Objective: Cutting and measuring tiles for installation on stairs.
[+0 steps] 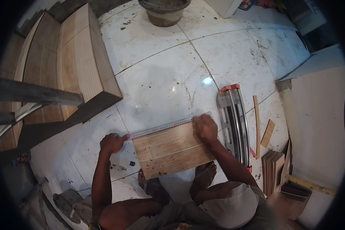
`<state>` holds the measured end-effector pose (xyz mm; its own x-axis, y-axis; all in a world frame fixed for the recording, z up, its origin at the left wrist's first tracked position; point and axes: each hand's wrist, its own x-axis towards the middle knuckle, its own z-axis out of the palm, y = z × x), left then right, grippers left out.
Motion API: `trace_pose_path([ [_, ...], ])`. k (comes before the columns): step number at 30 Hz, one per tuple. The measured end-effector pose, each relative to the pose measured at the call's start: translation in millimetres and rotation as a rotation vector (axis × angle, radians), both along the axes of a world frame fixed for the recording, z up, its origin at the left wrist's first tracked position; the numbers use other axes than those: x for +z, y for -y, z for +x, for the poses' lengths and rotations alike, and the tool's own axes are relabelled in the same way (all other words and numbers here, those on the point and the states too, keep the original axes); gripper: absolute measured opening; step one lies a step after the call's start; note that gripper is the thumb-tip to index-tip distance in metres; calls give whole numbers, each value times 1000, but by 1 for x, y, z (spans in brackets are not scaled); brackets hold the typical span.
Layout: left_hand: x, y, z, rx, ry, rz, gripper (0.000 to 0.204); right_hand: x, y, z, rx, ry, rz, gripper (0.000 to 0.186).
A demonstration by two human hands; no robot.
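Observation:
A wood-look plank tile [174, 161] lies crosswise just above my sandalled feet. An extended tape measure [161, 128] runs along its far edge. My left hand [113, 142] is closed on the tape's case just beyond the tile's left end; a bit of red shows under my fingers. At the right far corner, my right hand [206, 129] has its fingers curled over the tape's other end, pressing it to the tile.
A tile cutter [234, 126] lies at right beside thin offcuts [267, 133] and stacked tile pieces [272, 172]. Tiled steps [88, 65] with a metal rail [50, 96] rise at left. A bucket [164, 13] stands at the back; a pale wall [314, 107] bounds the right.

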<state>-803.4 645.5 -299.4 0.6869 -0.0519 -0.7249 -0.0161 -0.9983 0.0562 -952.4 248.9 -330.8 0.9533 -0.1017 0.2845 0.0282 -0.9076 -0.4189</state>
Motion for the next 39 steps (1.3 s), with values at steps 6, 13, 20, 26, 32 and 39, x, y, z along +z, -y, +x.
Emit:
trace_pose_path([
  [6,-6,-23,-49,171,415,-270,48,3,-35,-53,26,-36,290,11],
  [13,-30,-40,-49,241,828,-237,85,24,-56,-139,-74,-1218,1334,35],
  [20,-61,-35,-99,-112,954,-104,75,78,-56,-125,-380,-906,2194,37],
  [26,-76,20,-145,822,89,-797,44,10,-75,-193,-623,-672,2364,48],
  [32,-40,87,-153,808,241,-976,43,18,-53,-216,-510,-540,2317,37],
  [39,-30,128,-159,714,271,-1102,31,-1,-19,-234,-714,-639,2244,23],
])
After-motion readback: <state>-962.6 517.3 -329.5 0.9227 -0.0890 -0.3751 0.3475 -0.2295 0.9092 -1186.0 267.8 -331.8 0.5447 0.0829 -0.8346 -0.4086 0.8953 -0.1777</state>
